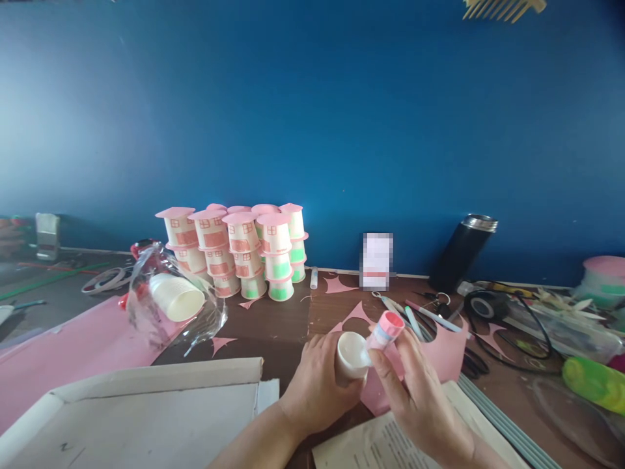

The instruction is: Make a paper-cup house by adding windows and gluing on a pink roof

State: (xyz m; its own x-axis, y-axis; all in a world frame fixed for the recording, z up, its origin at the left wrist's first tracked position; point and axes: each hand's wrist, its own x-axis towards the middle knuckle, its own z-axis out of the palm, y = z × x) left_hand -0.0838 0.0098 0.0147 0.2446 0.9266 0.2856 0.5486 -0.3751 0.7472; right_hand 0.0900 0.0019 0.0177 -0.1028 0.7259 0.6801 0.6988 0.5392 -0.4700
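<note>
My left hand [322, 371] is wrapped round a white paper cup [352, 357], whose open mouth faces up toward me. In my right hand [415, 391] is a glue stick [385, 331] with a pink end, held tilted, its lower tip at the cup's rim. Just behind and beneath my hands lie cut scraps of pink paper [359, 314]. Beyond them to the left stand stacked paper cups [243, 234], decorated with drawn windows and red or green patches and topped with pink paper discs.
A clear plastic bag with white cups [178, 298] lies at left, near pink paper [97, 345] and an open white box [161, 417]. A black flask [461, 254] leans against the blue wall. Pens, cables [541, 332] and a green item [593, 384] lie at right.
</note>
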